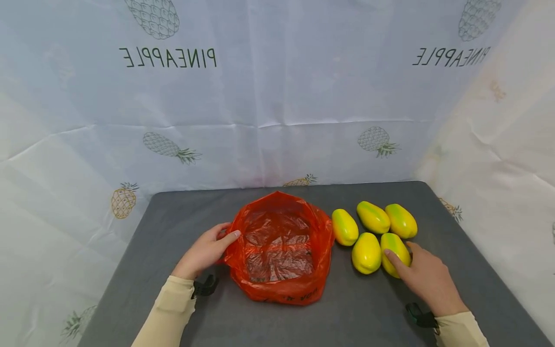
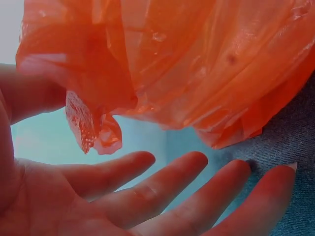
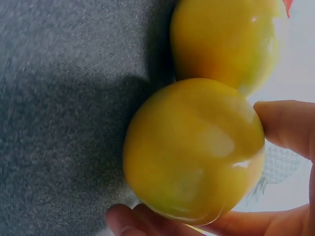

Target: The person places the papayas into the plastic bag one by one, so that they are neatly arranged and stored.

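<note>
A red plastic bag (image 1: 281, 291) stands on the table with its mouth spread wide. At its left rim is my left hand (image 1: 211, 250), the thumb over the edge. In the left wrist view the other fingers (image 2: 177, 172) are extended beneath the bag's hanging folds (image 2: 162, 59), apart from them. My right hand (image 1: 429, 277) grips a glossy yellow-green mango (image 1: 393, 255), with thumb on one side and fingers on the other. The right wrist view has this mango (image 3: 192, 152) large between thumb and fingertips, beside a second mango (image 3: 221, 44).
Several mangoes lie in a cluster right of the bag, the leftmost mango (image 1: 345, 227) right beside its rim. Two others, a middle mango (image 1: 374, 217) and a far-right mango (image 1: 401, 220), lie behind. A pineapple-print cloth (image 1: 277, 96) hangs behind the grey table (image 1: 182, 212).
</note>
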Motion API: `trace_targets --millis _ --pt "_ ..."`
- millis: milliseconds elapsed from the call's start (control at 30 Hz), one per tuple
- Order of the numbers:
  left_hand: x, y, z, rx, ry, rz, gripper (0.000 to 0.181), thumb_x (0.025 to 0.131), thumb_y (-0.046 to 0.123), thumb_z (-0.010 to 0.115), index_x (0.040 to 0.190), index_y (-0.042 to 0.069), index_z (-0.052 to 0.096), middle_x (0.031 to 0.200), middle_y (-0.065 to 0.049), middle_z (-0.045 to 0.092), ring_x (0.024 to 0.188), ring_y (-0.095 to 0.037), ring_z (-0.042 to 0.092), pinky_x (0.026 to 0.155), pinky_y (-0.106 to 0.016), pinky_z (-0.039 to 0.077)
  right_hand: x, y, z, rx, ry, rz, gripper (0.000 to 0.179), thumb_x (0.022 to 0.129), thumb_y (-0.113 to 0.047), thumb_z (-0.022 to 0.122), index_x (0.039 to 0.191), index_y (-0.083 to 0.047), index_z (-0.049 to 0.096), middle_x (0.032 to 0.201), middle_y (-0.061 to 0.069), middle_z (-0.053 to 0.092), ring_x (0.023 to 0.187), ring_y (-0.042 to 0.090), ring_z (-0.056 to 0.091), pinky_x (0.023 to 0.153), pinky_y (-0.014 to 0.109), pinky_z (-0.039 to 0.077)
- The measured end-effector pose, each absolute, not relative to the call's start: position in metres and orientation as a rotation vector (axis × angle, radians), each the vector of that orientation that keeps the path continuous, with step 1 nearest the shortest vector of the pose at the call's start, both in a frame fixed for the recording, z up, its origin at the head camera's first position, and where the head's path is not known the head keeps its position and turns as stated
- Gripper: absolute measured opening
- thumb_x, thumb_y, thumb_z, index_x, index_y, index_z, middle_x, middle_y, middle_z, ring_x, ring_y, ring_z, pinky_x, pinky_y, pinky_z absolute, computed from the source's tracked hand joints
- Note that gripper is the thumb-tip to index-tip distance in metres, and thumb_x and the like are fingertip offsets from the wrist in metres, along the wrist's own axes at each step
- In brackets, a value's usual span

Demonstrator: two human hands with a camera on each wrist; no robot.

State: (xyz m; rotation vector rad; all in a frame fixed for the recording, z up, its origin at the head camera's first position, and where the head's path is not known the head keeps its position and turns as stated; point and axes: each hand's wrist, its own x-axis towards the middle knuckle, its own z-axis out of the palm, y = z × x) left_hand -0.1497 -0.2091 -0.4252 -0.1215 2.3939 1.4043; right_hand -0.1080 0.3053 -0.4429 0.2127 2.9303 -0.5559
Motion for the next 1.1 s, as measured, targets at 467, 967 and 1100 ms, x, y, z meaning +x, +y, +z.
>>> trace_targets --millis 467,967,1100 --pt "-0.149 -0.21 -0.43 -0.068 2.452 1.361 0.083 0.105 0.056 0.064 0.166 0.008 0.037 0.161 -0.02 0.054 0.123 -0.027 0.071 0.1 -0.049 0.063 -0.104 0.303 -0.436 0.233 2.936 -0.597 0.097 0.105 -0.071 0.05 0.146 0.016 0.049 0.127 0.036 0.068 0.093 0.036 0.071 0.074 0.051 0.056" --pt "-0.156 -0.205 -0.43 -0.016 2.435 1.404 0.065 0.111 0.04 0.059 0.165 0.007 0.041 0.143 -0.015 0.065 0.097 -0.016 0.073 0.097 -0.044 0.063 -0.112 0.27 -0.385 0.144 3.056 -0.633 0.099 0.104 -0.073 0.049 0.155 0.012 0.046 0.136 0.037 0.065 0.101 0.043 0.069 0.075 0.054 0.057" --pt "-0.156 -0.205 -0.43 -0.025 2.423 1.422 0.062 0.112 0.037 0.059 0.165 0.008 0.042 0.134 -0.014 0.068 0.092 -0.018 0.073 0.093 -0.042 0.064 -0.125 0.238 -0.378 0.074 3.051 -0.695 0.097 0.104 -0.073 0.052 0.157 0.008 0.047 0.139 0.035 0.066 0.104 0.043 0.07 0.081 0.059 0.06"
